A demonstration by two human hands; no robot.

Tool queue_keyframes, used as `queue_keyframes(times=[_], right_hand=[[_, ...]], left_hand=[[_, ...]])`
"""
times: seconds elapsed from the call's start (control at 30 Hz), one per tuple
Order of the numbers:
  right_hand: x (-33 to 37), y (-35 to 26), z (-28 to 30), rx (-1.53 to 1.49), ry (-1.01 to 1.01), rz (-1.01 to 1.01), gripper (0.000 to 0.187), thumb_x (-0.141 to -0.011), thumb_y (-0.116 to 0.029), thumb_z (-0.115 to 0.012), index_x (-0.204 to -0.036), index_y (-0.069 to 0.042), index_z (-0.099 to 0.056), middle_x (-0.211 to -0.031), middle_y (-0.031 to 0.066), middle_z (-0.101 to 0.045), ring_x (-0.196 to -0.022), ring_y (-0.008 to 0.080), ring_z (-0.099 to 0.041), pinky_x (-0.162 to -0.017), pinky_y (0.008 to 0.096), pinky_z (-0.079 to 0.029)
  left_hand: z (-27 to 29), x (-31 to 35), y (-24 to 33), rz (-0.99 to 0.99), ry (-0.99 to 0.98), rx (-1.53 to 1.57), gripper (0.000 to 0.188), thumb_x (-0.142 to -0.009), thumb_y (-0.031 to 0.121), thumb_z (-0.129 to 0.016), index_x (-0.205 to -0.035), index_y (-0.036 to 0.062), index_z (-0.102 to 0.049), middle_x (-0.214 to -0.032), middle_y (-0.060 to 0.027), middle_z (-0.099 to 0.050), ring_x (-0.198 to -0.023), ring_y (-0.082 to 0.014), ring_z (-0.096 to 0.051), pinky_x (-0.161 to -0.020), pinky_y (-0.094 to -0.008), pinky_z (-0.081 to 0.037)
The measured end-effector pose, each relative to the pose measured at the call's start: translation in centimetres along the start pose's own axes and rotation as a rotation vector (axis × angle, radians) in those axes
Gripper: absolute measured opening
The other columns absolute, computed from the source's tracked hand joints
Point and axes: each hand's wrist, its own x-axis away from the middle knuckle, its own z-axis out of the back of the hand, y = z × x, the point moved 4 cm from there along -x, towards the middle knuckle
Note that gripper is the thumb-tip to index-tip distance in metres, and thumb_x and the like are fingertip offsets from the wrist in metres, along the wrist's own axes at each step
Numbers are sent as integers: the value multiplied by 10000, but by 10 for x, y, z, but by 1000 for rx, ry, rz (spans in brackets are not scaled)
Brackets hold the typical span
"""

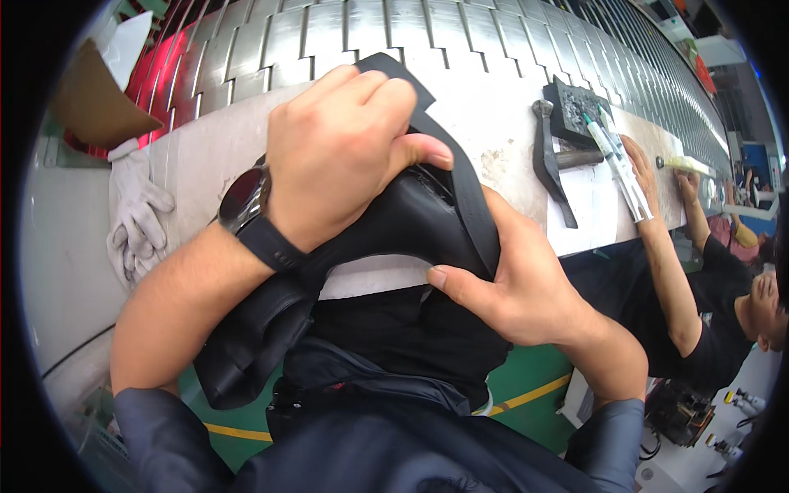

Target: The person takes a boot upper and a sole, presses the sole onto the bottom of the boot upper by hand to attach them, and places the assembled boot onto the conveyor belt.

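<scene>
A black leather boot is held up over the near edge of the table, its soft shaft hanging down at the lower left. A flat black sole runs along its right side, with a gap showing between it and the leather near my left thumb. My left hand, with a black watch on the wrist, is curled over the upper part, thumb stretched across toward the sole. Around the right side of the boot, my right hand is closed, thumb on the leather and its other fingers hidden behind the sole.
Light gloves lie at the left. On the right are a dark hammer, a black block and syringes. A co-worker's hand lies close by the syringes. Metal slats run behind the table.
</scene>
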Motion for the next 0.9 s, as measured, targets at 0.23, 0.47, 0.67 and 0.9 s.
queue_keyframes(times=[0.23, 0.47, 0.67, 0.9], right_hand=[[-4, 0, -3, 61, -67, 70, 789, -905, -69, -772, -1570, 105, -385, -1329, 325, -672, -1236, 461, -687, -1078, 460, -525], [-3, -6, -7, 289, -97, 122, 831, -898, -71, -782, -1575, 143, -350, -1356, 357, -641, -1244, 490, -675, -1088, 480, -520], [2, -15, -11, 413, -44, 150, 870, -904, -151, -799, -1580, 146, -338, -1322, 351, -675, -1266, 454, -689, -1103, 472, -517], [-5, -24, -3, 561, -70, 46, 855, -905, -237, -801, -1530, 168, -383, -1326, 411, -622, -1227, 546, -643, -1072, 500, -525]], left_hand=[[-4, 7, -10, 24, 69, 110, 505, -714, 403, -924, -746, 88, -531, -706, -43, -536, -682, -269, -549, -600, -399, -467], [-4, 14, -16, -44, 150, 223, 512, -720, 417, -907, -755, 83, -520, -710, -49, -511, -683, -275, -537, -595, -396, -462], [0, 17, -9, -64, 236, 110, 453, -816, 455, -829, -808, 86, -566, -767, -46, -547, -724, -284, -559, -617, -394, -465], [-5, 12, -8, -106, 156, 20, 414, -830, 438, -825, -854, 94, -596, -798, -45, -580, -767, -284, -585, -699, -413, -484]])
